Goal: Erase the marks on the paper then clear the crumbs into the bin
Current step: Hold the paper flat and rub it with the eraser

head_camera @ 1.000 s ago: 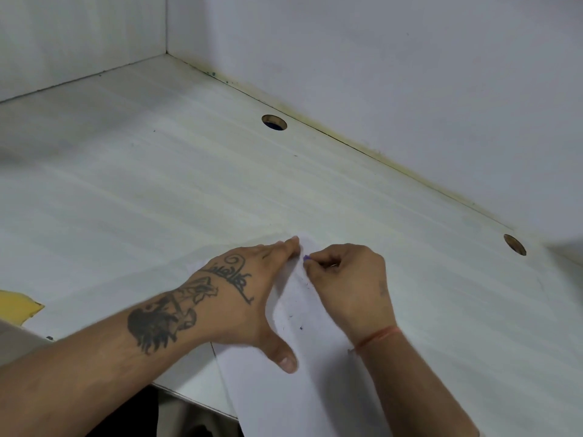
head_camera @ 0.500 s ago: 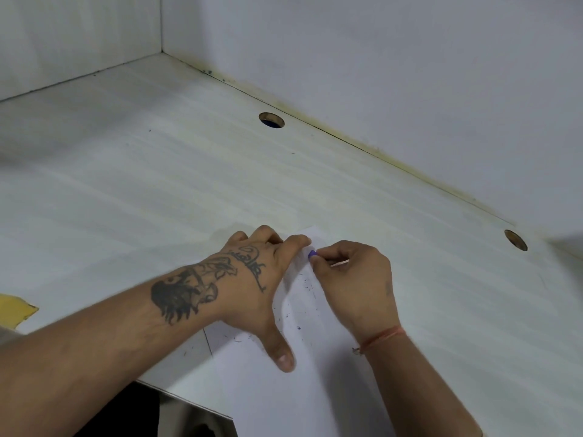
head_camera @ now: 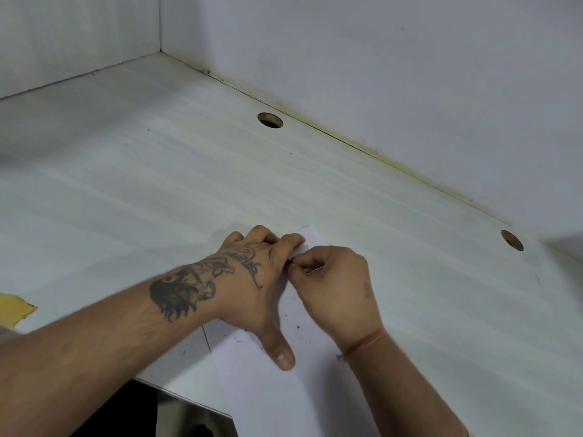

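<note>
head view: left hand (head_camera: 252,279) flat, fingers spread, pinning paper (head_camera: 252,373); right hand (head_camera: 334,285) curled tight, its contents hidden.

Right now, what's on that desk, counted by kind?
Hands: 2, the left hand flat on the paper, the right hand pinched shut.
Sheets of paper: 1
Round holes in the desk: 2
Yellow scrap at the left edge: 1
Total: 6

left hand (head_camera: 252,279) flat on paper (head_camera: 268,389); right hand (head_camera: 334,285) pinched, rubbing | crumbs (head_camera: 298,327) scattered
</note>
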